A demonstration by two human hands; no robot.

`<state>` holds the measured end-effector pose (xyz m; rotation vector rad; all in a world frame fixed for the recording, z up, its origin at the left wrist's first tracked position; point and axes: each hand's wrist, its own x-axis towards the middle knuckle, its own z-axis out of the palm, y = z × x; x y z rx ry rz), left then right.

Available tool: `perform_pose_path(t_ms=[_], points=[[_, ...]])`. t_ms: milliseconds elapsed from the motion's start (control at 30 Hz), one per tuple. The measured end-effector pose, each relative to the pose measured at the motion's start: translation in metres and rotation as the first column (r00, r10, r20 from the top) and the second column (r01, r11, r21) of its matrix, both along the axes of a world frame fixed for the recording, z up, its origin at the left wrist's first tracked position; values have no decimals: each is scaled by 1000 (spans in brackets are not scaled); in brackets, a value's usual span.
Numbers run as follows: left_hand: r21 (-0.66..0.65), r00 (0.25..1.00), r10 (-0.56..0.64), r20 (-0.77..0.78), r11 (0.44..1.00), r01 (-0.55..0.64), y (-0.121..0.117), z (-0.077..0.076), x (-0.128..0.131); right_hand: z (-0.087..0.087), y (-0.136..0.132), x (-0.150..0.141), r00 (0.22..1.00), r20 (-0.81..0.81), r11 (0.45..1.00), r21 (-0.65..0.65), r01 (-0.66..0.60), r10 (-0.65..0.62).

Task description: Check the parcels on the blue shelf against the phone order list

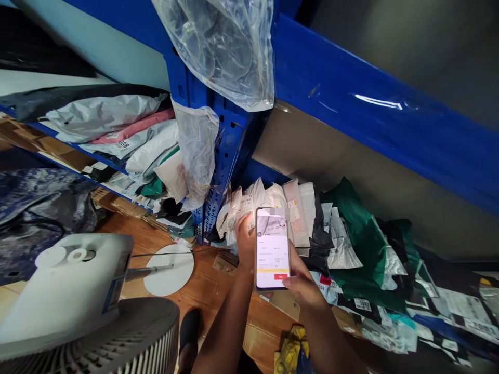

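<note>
My right hand (306, 280) grips a smartphone (273, 257) upright in front of the shelf, its thumb over the red button low on the lit screen. Just left of the phone, my left hand (245, 239) is closed at the lower edge of a white plastic parcel (255, 195) with a printed label; the phone hides part of the fingers. Beside that parcel stand a pinkish parcel (296, 210) and a dark grey one (322, 234), packed side by side. Farther right is a large green mailer bag (356, 244).
A blue metal rack post (230, 150) and beam (374, 98) frame the shelf, with a clear plastic bag (230, 52) hanging above. Left shelves carry grey parcels (105, 117). A white fan (78, 291) stands close at left, and a yellow bag (292, 350) lies on the wooden floor (218, 296).
</note>
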<state>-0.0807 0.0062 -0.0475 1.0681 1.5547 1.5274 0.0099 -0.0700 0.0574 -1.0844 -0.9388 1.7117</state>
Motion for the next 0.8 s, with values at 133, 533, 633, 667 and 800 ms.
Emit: perform_pose_path(t_ms=[133,533,633,667,800], points=[[72,947,217,-236,976,-205,16,-10,-18,-8,-7,17,994,-29,994,-7,109,-109],[196,888,343,-305,936,-294,19,-42,-17,-24,-3,22,988,-36,988,33,150,-149],[224,840,306,-447,948,-226,19,-46,-26,-23,-1,13,992,-49,993,13,113,-113],[230,854,273,-443,955,-187,20,-47,-29,-23,-1,9,994,-56,995,7,99,-99],[226,938,120,-325,973,-46,21,-48,-42,-28,1,-5,996,-74,999,3,54,-53]])
